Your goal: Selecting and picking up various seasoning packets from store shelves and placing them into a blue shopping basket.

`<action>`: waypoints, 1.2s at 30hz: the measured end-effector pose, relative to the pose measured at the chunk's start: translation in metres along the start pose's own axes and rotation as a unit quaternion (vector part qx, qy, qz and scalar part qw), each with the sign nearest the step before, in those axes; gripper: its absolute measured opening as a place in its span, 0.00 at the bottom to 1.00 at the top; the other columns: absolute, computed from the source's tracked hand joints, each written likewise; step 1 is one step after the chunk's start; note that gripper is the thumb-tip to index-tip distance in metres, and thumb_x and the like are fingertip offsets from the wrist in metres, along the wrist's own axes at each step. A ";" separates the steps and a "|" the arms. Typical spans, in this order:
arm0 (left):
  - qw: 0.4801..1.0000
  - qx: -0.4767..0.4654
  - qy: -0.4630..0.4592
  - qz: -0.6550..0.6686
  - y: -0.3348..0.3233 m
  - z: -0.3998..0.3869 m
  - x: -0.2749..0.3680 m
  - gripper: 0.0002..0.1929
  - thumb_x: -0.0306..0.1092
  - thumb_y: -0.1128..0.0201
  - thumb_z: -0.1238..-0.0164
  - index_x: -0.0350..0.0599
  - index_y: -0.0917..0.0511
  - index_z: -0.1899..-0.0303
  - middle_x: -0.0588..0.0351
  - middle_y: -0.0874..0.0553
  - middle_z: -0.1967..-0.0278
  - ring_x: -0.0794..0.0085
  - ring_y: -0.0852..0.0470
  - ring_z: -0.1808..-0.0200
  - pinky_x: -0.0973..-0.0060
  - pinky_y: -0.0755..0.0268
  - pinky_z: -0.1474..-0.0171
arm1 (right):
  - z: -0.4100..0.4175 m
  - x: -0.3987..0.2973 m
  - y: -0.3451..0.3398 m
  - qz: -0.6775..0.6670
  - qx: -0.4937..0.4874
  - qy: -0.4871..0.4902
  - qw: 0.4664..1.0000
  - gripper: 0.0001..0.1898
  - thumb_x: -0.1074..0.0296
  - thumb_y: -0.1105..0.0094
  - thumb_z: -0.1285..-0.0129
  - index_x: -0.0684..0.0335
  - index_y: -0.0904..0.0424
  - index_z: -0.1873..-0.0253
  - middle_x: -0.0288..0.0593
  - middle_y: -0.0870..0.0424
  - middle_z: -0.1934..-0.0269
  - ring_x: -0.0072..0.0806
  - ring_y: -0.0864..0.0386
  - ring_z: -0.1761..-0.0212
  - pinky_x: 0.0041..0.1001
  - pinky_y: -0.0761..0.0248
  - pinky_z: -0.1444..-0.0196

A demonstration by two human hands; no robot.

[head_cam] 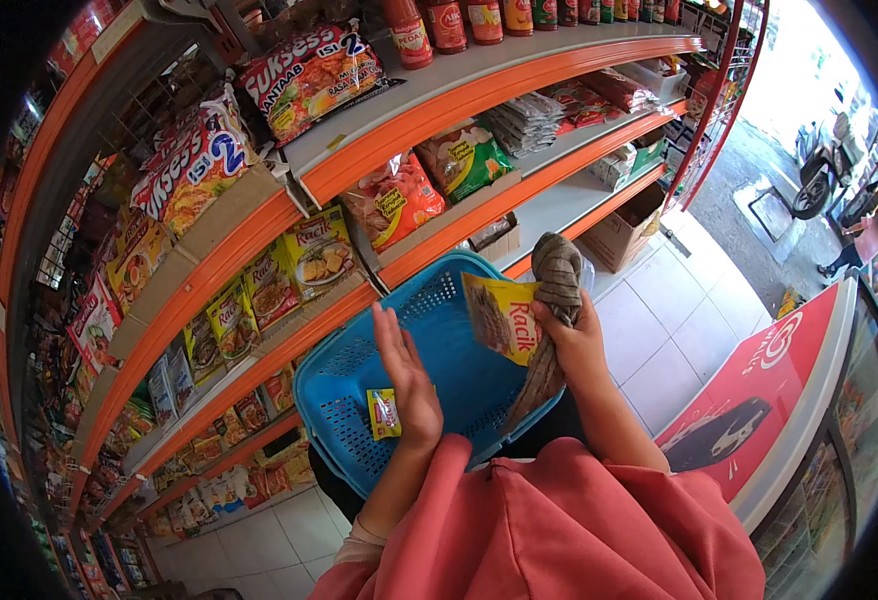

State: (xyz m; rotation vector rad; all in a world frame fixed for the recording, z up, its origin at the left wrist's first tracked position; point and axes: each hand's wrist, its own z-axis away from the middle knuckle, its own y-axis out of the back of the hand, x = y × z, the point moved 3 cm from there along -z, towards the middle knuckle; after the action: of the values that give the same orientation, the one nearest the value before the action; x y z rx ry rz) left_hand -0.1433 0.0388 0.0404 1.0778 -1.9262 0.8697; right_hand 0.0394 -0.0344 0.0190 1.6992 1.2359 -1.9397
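Observation:
My right hand (574, 337) grips a bunched grey-brown cloth (556, 271) together with a yellow Racik seasoning packet (504, 315), held over the right side of a blue plastic basket (439, 330). The cloth's lower end hangs down into the basket along its right wall. My left hand (411, 379) is raised over the basket's left part, fingers extended, holding nothing. Another small yellow Racik packet (383, 414) lies inside the basket beside my left hand, partly hidden by it. The basket sits close against my body, in front of the shelves.
Orange-edged store shelves (499, 90) hold noodle packs (311, 79), sauce bottles (409, 34), and Racik packets (324, 251). A cardboard box (622, 229) stands at lower right of them. A red ice cream freezer (754, 397) is on the right. Outside are a motorcycle (821, 176) and a person (863, 244).

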 end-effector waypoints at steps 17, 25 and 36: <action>0.924 0.083 0.343 0.151 0.014 0.034 -0.055 0.20 0.22 0.48 0.37 0.36 0.35 0.42 0.47 0.28 0.43 0.60 0.28 0.43 0.65 0.38 0.38 | 0.020 0.004 -0.009 -0.118 0.022 -0.077 0.990 0.17 0.67 0.43 0.37 0.66 0.30 0.46 0.38 0.24 0.53 0.23 0.27 0.51 0.23 0.35 0.47; 0.912 -0.157 0.369 0.085 0.004 0.052 -0.055 0.17 0.32 0.47 0.32 0.37 0.31 0.45 0.56 0.23 0.49 0.71 0.26 0.47 0.73 0.35 0.43 | 0.020 -0.003 -0.040 0.417 -0.068 0.144 0.895 0.21 0.62 0.42 0.40 0.63 0.33 0.45 0.53 0.22 0.57 0.46 0.23 0.54 0.33 0.31 0.54; 0.843 -0.017 0.435 0.315 0.007 0.044 -0.059 0.21 0.36 0.50 0.30 0.40 0.37 0.39 0.50 0.27 0.44 0.62 0.28 0.43 0.65 0.37 0.39 | -0.014 -0.005 -0.010 0.164 0.079 0.115 0.976 0.15 0.66 0.40 0.40 0.64 0.28 0.50 0.42 0.19 0.61 0.25 0.23 0.61 0.25 0.31 0.58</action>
State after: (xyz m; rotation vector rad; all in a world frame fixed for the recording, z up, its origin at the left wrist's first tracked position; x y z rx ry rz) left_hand -0.1405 0.0281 -0.0327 -0.0869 -1.4468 1.3653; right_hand 0.0435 -0.0197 0.0279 2.1040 0.8165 -1.7174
